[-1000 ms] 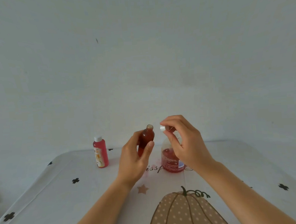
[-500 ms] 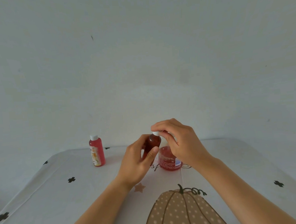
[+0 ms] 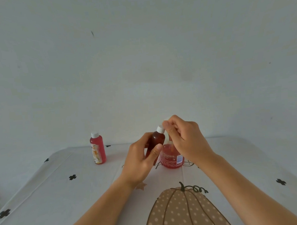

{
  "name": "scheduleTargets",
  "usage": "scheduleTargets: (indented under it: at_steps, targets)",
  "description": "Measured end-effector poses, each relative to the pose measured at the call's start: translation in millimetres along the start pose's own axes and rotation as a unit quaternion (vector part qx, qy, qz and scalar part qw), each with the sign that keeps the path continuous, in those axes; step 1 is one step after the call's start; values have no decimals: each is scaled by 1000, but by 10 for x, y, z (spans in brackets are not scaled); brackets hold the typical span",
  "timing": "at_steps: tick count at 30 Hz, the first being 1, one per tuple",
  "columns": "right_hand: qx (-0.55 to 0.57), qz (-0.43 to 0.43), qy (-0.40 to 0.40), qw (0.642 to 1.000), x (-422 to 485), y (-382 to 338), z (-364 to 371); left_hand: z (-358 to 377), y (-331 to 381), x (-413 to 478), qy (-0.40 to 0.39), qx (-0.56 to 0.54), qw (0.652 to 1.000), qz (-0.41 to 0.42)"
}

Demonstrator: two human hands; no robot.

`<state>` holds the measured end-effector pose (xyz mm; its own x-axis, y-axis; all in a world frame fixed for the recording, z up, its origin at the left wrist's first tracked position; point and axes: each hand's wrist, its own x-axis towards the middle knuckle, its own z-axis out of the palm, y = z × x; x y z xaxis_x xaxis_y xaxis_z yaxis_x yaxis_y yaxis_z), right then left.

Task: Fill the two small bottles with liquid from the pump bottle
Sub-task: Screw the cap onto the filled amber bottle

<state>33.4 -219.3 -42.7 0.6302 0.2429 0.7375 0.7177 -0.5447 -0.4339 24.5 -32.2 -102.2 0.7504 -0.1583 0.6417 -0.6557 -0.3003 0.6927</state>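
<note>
My left hand (image 3: 140,163) grips a small dark brown bottle (image 3: 156,139) and holds it upright above the table. A white cap (image 3: 160,129) sits on the bottle's neck. My right hand (image 3: 185,138) has its fingers curled, and the fingertips pinch the cap at its right side. The pump bottle (image 3: 171,157), clear with pink-red liquid, stands on the table just behind both hands; my right hand hides most of its pump head. A second small bottle (image 3: 97,148), red with a white cap and a label, stands alone at the back left.
The table (image 3: 62,196) carries a white cloth printed with black clover marks and a dotted pumpkin (image 3: 183,212) at the near edge. A plain grey wall rises right behind the table's far edge.
My right hand brought the white cap from beside the open brown bottle onto its neck. Both hands and the bottle have stayed in front of the pump bottle.
</note>
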Motion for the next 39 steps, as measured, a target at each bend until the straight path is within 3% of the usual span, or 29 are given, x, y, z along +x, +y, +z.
scheduleTargets:
  at_steps: [16, 20, 29, 35, 39]
  targets:
    - [64, 21, 17, 998, -58, -73, 15, -16, -8, 6, 11, 15, 1000, -1]
    - [53, 18, 66, 996, -52, -67, -32, -13, 14, -2, 2, 24, 1000, 6]
    - [-15, -43, 14, 999, -32, -14, -11, -20, 9, 18, 5, 41, 999, 36]
    - [-35, 2, 3, 999, -29, -40, -45, -19, 20, 2, 0, 51, 998, 44]
    - [-53, -33, -11, 998, -43, -36, -54, -22, 34, 2, -8, 51, 997, 50]
